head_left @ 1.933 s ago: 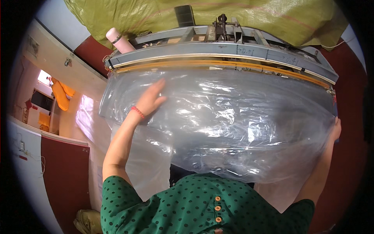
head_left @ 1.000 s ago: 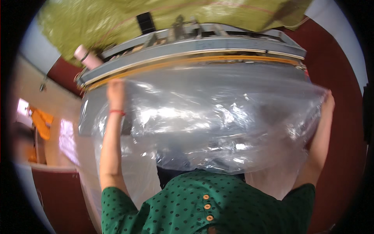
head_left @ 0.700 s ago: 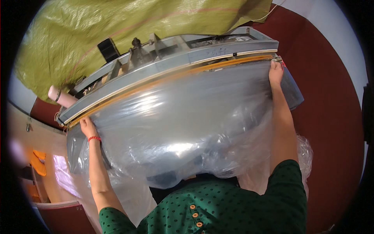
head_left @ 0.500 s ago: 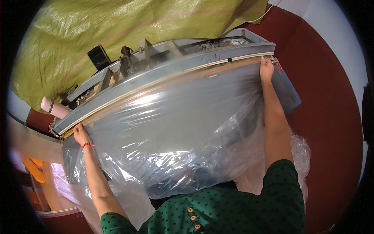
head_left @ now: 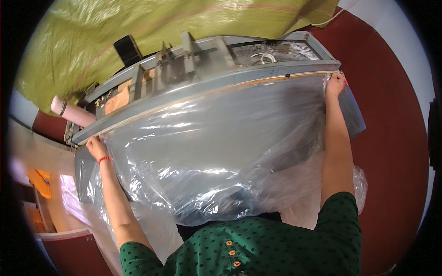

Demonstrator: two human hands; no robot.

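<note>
A wide sheet of clear plastic film (head_left: 216, 133) is stretched between my two hands, from a long grey metal frame (head_left: 198, 86) down toward my body. My left hand (head_left: 96, 148) pinches the film's far left corner, close to the frame's left end. My right hand (head_left: 336, 85) is closed on the far right corner, just below the frame's right end. The film's far edge lies along a thin pale strip on the near side of the frame. Folds of film gather near my waist.
A pink bottle (head_left: 72, 111) lies at the frame's left end, and a black phone (head_left: 127, 50) rests behind it. Yellow-green woven sheeting (head_left: 184, 20) covers the far side. A coil of white cord (head_left: 264, 58) sits inside the frame. Dark red floor (head_left: 391, 161) extends to the right.
My right hand has moved right and the left slightly up, both with the film. The film's far edge now sits closer along the frame. The whole view has also shifted.
</note>
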